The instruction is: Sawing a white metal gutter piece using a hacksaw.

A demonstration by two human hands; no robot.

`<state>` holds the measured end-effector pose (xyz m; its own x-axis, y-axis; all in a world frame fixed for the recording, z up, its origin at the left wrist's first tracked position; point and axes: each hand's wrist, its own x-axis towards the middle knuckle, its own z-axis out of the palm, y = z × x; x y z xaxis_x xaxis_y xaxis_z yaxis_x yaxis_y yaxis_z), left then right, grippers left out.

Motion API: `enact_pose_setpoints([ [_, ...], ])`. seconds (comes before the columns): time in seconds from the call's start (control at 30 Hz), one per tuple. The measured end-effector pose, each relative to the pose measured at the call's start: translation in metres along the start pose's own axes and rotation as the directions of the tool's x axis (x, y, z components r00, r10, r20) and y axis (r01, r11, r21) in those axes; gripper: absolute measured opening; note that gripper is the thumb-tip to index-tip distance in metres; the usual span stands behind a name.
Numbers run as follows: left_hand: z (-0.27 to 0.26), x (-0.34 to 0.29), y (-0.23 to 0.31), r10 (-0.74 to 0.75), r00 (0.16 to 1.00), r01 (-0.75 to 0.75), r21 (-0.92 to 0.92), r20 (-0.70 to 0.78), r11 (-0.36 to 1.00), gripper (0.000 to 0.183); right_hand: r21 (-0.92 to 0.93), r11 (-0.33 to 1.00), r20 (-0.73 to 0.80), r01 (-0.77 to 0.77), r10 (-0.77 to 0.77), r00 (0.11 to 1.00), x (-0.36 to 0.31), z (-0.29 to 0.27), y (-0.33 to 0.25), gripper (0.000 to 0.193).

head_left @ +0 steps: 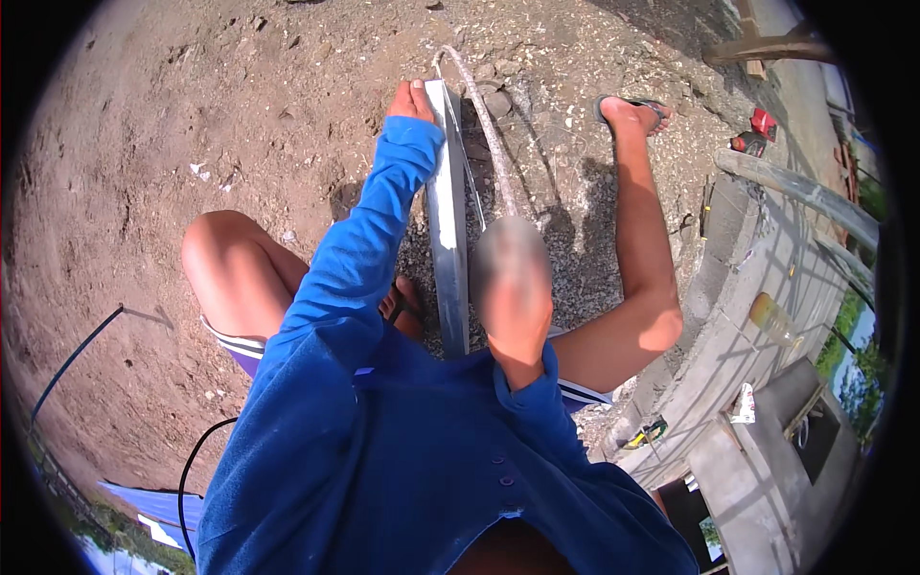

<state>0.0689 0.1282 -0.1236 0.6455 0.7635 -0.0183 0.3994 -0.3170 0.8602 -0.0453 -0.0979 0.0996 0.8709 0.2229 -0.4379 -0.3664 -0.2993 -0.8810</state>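
A long grey metal bar point(446, 216) stretches away from me between my legs, its upper face bright in the sun. My left hand point(414, 101) is closed round the bar's far end. In my right hand point(517, 297), partly blurred, is the near end of a bow saw point(489, 125). The saw has a curved, rod-like frame and a thin straight strip between its ends. That strip runs close along the bar's right side; whether it touches the metal I cannot tell. The blur hides how my right fingers sit on the saw.
Gravelly dirt point(287, 125) surrounds my feet. On the right lie a concrete ledge point(709, 278), a metal pipe point(805, 192), a red-and-black tool point(752, 142), a yellowish bottle point(774, 319) and a yellow-and-black object point(645, 434). A black cable point(192, 470) curves at lower left.
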Motion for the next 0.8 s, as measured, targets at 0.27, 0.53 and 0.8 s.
enact_pose_setpoints([
  [0.27,0.016,-0.005,0.018,-0.053,0.998,0.054,-0.061,0.024,0.997,0.040,-0.129,0.939,-0.149,0.319,-0.337,0.930,0.177,0.070,-0.003,0.025],
  [0.53,-0.005,-0.006,0.014,0.003,1.000,-0.003,0.008,-0.008,1.000,0.039,0.112,0.988,0.018,-0.104,0.103,0.995,-0.014,-0.018,-0.013,0.019],
  [0.8,-0.001,-0.014,0.013,-0.093,0.994,0.092,0.024,0.052,0.995,0.039,-0.104,0.986,-0.115,0.132,-0.144,0.983,0.123,0.059,0.005,0.022],
])
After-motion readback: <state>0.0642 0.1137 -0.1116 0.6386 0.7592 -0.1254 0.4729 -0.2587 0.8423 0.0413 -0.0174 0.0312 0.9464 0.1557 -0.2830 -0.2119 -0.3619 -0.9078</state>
